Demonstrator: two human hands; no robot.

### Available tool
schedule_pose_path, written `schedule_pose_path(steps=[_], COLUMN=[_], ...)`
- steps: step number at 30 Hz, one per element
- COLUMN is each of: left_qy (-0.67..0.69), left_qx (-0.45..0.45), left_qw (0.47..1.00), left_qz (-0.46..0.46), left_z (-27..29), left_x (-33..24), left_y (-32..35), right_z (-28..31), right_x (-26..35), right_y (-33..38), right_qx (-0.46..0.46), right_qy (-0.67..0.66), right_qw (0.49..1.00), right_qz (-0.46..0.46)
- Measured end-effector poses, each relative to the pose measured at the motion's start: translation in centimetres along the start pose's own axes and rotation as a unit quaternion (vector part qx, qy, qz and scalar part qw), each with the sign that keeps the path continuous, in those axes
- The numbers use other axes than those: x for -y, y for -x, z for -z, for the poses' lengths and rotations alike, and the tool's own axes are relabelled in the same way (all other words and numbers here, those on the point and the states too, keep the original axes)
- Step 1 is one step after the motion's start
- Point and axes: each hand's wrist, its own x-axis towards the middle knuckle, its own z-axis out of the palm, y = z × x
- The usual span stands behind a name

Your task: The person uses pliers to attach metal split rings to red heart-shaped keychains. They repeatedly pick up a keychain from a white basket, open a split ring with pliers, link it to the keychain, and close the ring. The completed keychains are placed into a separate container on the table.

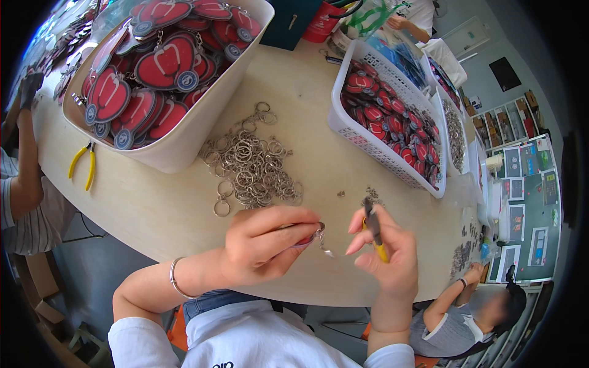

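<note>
My left hand [257, 245] is closed on a red keychain tag [305, 242], mostly hidden by my fingers. From its edge a short metal chain [324, 246] dangles toward my right hand. In my right hand [396, 251] rests a pair of pliers [378, 242] with yellow handles and dark jaws pointing away from me; the thumb and index finger are held apart. Just beyond my left hand lies a heap of silver key rings [251, 168]. Past my right hand sits a small scatter of tiny metal rings [372, 195].
A white bin [178, 150] full of red tags stands at the far left, beside yellow-handled pliers [91, 165]. At the far right is a white basket [380, 153] of smaller red tags. Co-workers sit left and right, and small metal parts [461, 257] lie near the right one.
</note>
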Motion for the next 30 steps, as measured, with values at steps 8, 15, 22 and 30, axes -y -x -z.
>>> schedule_pose_path(steps=[8, 15, 22, 30], left_qy=[-0.024, -0.044, -0.073, -0.071], left_qx=[0.032, 0.033, -0.004, -0.013], left_qw=[0.995, 0.989, 0.987, 0.987], left_qz=[-0.096, -0.135, -0.140, -0.146], left_z=[1.1, 0.8, 0.3, 0.4], left_x=[0.1, 0.5, 0.5, 0.4], left_y=[-0.4, -0.4, -0.4, -0.4], right_z=[0.5, 0.4, -0.2, -0.3], right_x=[-2.4, -2.1, -1.9, -1.7], right_y=[1.9, 2.3, 2.6, 2.3], right_qx=[-0.024, -0.045, -0.074, -0.056], right_qy=[0.293, 0.351, 0.434, 0.374], right_qw=[0.940, 0.914, 0.867, 0.903], right_qz=[0.174, 0.200, 0.233, 0.204])
